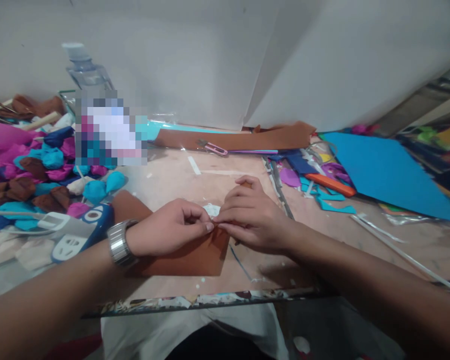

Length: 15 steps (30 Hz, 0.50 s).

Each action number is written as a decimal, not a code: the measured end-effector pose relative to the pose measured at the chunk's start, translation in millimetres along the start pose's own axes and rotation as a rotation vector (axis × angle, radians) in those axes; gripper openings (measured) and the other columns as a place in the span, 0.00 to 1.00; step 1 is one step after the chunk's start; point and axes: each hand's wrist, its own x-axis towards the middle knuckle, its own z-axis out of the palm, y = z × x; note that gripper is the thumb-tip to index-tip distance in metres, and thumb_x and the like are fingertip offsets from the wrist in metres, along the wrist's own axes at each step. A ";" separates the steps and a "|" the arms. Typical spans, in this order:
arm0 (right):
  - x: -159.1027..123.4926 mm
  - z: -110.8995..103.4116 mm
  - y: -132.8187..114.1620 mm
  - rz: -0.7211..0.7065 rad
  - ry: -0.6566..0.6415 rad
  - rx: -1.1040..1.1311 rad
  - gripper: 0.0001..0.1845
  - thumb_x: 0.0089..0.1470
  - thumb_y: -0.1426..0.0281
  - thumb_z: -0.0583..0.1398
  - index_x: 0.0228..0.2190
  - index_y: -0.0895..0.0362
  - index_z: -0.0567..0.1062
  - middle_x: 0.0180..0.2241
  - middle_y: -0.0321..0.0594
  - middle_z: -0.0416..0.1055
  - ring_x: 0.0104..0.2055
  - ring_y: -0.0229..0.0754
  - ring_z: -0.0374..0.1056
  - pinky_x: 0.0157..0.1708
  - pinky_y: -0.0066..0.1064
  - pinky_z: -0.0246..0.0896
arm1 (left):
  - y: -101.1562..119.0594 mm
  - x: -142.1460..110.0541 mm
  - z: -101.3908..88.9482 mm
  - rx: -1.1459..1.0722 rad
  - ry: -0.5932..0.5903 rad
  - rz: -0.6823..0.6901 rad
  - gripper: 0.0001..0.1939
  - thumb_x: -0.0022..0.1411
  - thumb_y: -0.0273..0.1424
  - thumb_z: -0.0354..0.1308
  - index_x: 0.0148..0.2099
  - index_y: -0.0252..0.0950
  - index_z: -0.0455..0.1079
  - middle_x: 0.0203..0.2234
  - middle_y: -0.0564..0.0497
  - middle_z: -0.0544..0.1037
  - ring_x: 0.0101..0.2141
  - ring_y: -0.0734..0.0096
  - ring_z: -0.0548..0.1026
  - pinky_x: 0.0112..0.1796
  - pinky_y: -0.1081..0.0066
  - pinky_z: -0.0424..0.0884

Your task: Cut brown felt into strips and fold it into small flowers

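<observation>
Over the middle of the table, my left hand (pixel 176 226) and my right hand (pixel 253 215) meet fingertip to fingertip. Both are closed in a pinch, and whatever lies between the tips is too small and covered to make out. A bit of brown material (pixel 246 184) shows at the curled fingers of my right hand. Beneath my hands lies a flat brown sheet (pixel 187 265), partly covered by my left hand and wrist. A small whitish round piece (pixel 212 209) shows just behind the fingertips. My left wrist wears a metal watch band (pixel 120 243).
At left are crumpled coloured bundles (pixel 52 157), a blue-and-white power strip (pixel 83 232) and a clear bottle (pixel 90 75). Pink-handled snips (pixel 214 148) rest by a brown strip (pixel 240 140) at the back. An orange cutter (pixel 330 184) and blue sheet (pixel 393 172) lie right.
</observation>
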 end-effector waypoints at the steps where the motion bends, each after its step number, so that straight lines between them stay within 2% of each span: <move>1: -0.1 0.1 -0.1 0.002 -0.003 -0.001 0.04 0.65 0.72 0.63 0.40 0.52 0.79 0.34 0.33 0.82 0.41 0.42 0.72 0.60 0.49 0.49 | 0.1 -0.1 0.5 0.015 0.011 0.006 0.18 0.70 0.41 0.59 0.33 0.32 0.74 0.26 0.55 0.70 0.30 0.75 0.64 0.34 0.73 0.61; 7: -0.6 1.4 -1.5 0.023 -0.017 0.007 0.04 0.65 0.72 0.63 0.39 0.52 0.79 0.34 0.33 0.81 0.42 0.42 0.72 0.61 0.49 0.48 | 0.3 -3.0 3.9 0.119 0.052 0.055 0.19 0.71 0.42 0.57 0.33 0.32 0.75 0.24 0.56 0.68 0.29 0.75 0.63 0.32 0.74 0.61; 15: 1.3 3.2 -5.4 0.081 -0.015 0.056 0.04 0.63 0.73 0.63 0.35 0.53 0.78 0.31 0.33 0.81 0.41 0.43 0.72 0.59 0.48 0.50 | 5.3 -8.6 6.2 0.436 0.121 0.111 0.16 0.72 0.38 0.55 0.36 0.36 0.78 0.25 0.54 0.77 0.28 0.73 0.70 0.31 0.71 0.61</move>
